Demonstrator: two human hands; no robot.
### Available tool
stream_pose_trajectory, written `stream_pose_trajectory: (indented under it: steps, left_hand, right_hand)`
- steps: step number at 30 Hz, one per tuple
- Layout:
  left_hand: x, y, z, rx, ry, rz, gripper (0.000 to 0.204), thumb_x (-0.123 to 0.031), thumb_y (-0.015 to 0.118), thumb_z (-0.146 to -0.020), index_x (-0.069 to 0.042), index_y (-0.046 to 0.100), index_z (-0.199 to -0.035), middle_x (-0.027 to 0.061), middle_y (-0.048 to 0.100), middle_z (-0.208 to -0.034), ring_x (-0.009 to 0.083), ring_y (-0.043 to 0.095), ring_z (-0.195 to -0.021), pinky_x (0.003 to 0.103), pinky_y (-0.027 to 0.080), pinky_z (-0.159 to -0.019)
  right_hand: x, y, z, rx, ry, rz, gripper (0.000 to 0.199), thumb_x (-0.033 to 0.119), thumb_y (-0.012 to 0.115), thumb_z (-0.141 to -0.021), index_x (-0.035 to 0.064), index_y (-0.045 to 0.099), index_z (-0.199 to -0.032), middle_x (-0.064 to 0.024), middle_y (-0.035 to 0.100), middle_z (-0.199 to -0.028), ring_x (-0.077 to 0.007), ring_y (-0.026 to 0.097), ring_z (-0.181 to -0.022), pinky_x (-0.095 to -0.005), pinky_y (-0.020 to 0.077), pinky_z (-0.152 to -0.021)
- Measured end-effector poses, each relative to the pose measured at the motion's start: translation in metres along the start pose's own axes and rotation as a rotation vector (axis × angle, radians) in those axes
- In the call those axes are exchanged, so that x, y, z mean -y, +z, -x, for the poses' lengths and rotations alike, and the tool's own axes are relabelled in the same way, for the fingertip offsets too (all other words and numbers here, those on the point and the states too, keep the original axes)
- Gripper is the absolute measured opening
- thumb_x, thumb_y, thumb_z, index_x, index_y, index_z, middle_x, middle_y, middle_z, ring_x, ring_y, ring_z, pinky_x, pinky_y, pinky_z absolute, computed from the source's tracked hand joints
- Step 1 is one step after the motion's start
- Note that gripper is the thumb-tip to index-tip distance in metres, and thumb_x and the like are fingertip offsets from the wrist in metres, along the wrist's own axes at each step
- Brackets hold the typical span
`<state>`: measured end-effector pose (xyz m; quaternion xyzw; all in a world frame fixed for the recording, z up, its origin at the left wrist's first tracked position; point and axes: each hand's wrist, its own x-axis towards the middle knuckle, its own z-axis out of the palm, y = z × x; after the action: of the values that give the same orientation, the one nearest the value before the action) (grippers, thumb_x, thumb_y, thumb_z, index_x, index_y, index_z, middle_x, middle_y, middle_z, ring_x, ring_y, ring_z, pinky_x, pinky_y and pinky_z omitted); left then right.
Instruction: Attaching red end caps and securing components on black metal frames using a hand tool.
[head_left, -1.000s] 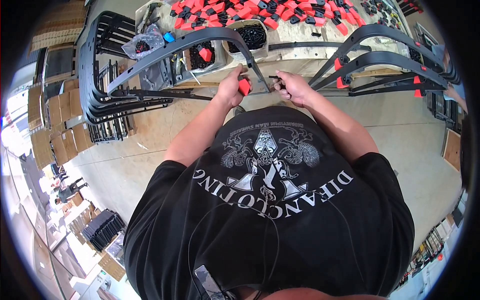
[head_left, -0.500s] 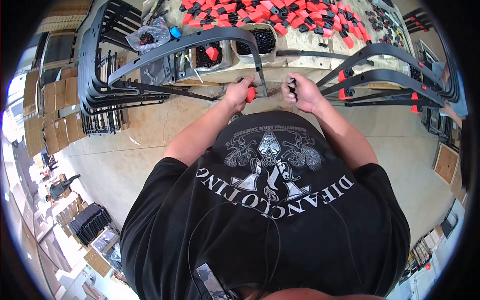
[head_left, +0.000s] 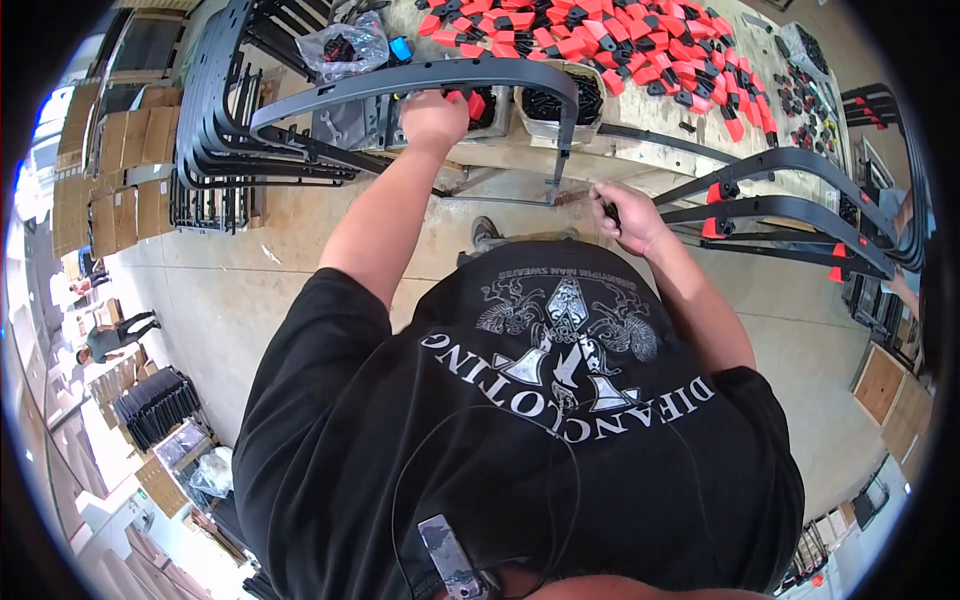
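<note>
My left hand reaches over the bench edge, behind the bar of a black tubular frame. Its fingers are mostly hidden at a container of small dark parts. Beside them shows a red-and-black piece; I cannot tell if the fingers touch it. My right hand is in front of the bench, closed around a small black part whose kind does not show. Just left of that hand, the frame's end hangs past the bench edge.
Many red-and-black pieces are heaped on the bench. A box of black parts stands at its edge, a plastic bag farther left. More curved black frames jut in at right; others are stacked at left.
My left hand has moved from the frame's end, where it held a red piece, up and left to the container. My right hand has lowered slightly. The view has shifted.
</note>
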<state>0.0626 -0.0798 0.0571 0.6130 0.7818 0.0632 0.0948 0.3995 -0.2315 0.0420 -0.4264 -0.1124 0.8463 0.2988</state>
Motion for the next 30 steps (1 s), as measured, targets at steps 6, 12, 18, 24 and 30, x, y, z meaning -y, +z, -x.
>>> stream_pose_trajectory:
  steps: [6,12,18,24,30]
  left_hand:
    - [0.042,0.025,0.033,-0.261,0.141,0.209,0.04,-0.04,0.068,-0.086,-0.007,0.073,-0.108,0.0169,0.071,-0.112,0.0369,0.062,-0.113,0.047,0.046,-0.102]
    - [0.156,0.05,-0.003,-0.262,-0.067,0.163,0.045,-0.034,0.071,-0.083,-0.007,0.069,-0.118,0.0175,0.07,-0.117,0.0365,0.061,-0.117,0.047,0.045,-0.104]
    - [0.173,0.03,-0.043,0.136,-0.153,0.097,0.051,-0.04,0.068,-0.089,-0.004,0.064,-0.125,0.0198,0.068,-0.125,0.0359,0.066,-0.116,0.045,0.054,-0.097]
    - [0.168,0.012,-0.068,0.324,-0.101,-0.056,0.044,-0.036,0.069,-0.088,0.001,0.073,-0.112,0.0246,0.069,-0.123,0.0392,0.066,-0.117,0.046,0.052,-0.1]
    - [0.219,0.029,-0.07,0.442,-0.261,0.98,0.03,-0.023,0.065,-0.095,0.003,0.072,-0.107,0.0124,0.074,-0.102,0.0275,0.071,-0.089,0.038,0.054,-0.078]
  right_hand:
    - [-0.006,0.002,0.025,-0.018,-0.012,0.039,0.026,0.008,0.051,-0.095,-0.0011,0.059,-0.118,-0.0054,0.058,-0.081,-0.0115,0.042,-0.052,-0.0236,0.0302,-0.044]
    - [-0.029,-0.016,0.026,-0.019,-0.078,-0.096,0.016,0.01,0.051,-0.095,0.0018,0.057,-0.107,-0.0036,0.05,-0.071,-0.0143,0.044,-0.058,-0.0288,0.0336,-0.051]
    - [-0.047,0.025,0.018,-0.301,-0.188,-0.062,0.019,0.025,0.055,-0.103,0.0068,0.056,-0.098,0.0013,0.043,-0.068,-0.0127,0.041,-0.058,-0.028,0.032,-0.052]
    - [-0.076,0.038,-0.008,-0.204,-0.195,-0.161,0.029,0.029,0.057,-0.103,0.0151,0.047,-0.08,0.0042,0.039,-0.064,-0.011,0.04,-0.058,-0.0278,0.0331,-0.054]
    - [-0.06,0.071,-0.028,-0.566,-0.309,-0.261,0.034,0.034,0.06,-0.102,0.0162,0.045,-0.077,0.0037,0.043,-0.066,-0.0148,0.043,-0.058,-0.0296,0.0355,-0.057]
